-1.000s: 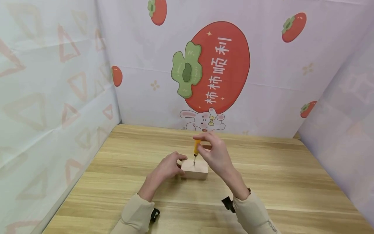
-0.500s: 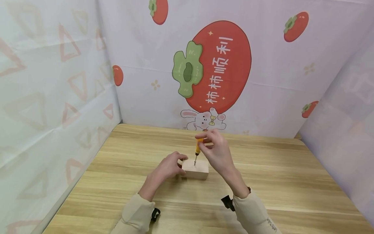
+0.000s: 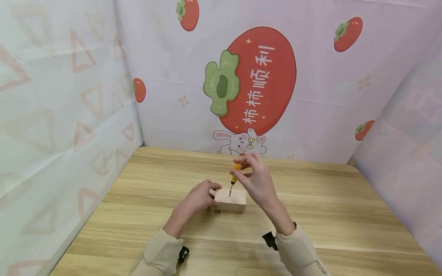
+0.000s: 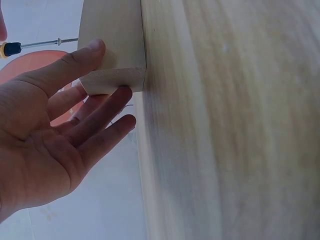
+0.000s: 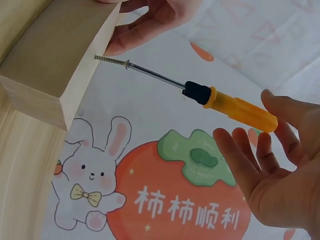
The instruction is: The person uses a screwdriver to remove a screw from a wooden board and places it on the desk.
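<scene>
A pale wooden block lies on the table, its left end gripped by my left hand. In the left wrist view the thumb presses one side, with fingers round the far side and end. A screw stands with its point in the block's top face, most of its thread showing. The tip of a yellow-handled screwdriver meets the screw head. My right hand pinches the screwdriver near the handle's butt end; several of its other fingers are spread away from the handle.
The wooden table runs round the block on all sides. Behind it hangs a printed cloth with persimmons and a rabbit; another cloth hangs at the left. Black straps show at the sleeve cuffs.
My right hand has shifted slightly right, its fingers have changed position on the handle, and the screwdriver's top leans a little further right. The left hand and block stay put.
</scene>
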The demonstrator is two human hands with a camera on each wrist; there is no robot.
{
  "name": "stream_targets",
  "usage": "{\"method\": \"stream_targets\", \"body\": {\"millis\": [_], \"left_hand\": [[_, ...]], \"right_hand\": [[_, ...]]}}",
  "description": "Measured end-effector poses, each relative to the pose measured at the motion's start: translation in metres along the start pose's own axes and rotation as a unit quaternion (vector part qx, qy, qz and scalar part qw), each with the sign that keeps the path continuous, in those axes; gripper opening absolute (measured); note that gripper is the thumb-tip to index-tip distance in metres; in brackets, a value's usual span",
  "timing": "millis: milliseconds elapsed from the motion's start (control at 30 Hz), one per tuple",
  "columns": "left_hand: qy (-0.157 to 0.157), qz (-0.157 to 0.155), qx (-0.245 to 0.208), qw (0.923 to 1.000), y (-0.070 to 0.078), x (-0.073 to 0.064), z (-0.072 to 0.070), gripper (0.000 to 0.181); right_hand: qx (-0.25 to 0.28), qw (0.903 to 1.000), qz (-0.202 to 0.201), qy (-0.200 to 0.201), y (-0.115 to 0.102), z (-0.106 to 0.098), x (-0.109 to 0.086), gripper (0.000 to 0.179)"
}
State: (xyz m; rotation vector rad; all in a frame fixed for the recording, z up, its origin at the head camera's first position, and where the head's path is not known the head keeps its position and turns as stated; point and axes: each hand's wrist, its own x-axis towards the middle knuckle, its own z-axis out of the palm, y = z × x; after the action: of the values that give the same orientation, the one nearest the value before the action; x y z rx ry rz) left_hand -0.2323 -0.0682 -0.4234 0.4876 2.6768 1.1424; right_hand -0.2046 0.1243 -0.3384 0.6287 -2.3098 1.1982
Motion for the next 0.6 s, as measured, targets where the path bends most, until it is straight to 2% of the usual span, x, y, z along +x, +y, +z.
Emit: {"method": "stream_targets", "body": {"millis": [200, 500, 600], "left_hand": [[0.002, -0.002, 0.002, 1.0, -0.0001, 0.0007, 0.0012, 0.059], [0.004, 0.005, 0.007, 1.0, -0.0014, 0.0022, 0.0022, 0.06], [0.003, 0.004, 0.005, 1.0, -0.0014, 0.0018, 0.0022, 0.06]], "right_hand": [[-0.026, 0.9995, 0.012, 0.016, -0.0003, -0.0012, -0.0003, 0.02], [0.015, 0.9998, 0.009, 0.008, 0.0007, -0.001, -0.0011, 0.022], [0.012, 0.9998, 0.01, 0.008, 0.0019, -0.0003, -0.0017, 0.023]]}}
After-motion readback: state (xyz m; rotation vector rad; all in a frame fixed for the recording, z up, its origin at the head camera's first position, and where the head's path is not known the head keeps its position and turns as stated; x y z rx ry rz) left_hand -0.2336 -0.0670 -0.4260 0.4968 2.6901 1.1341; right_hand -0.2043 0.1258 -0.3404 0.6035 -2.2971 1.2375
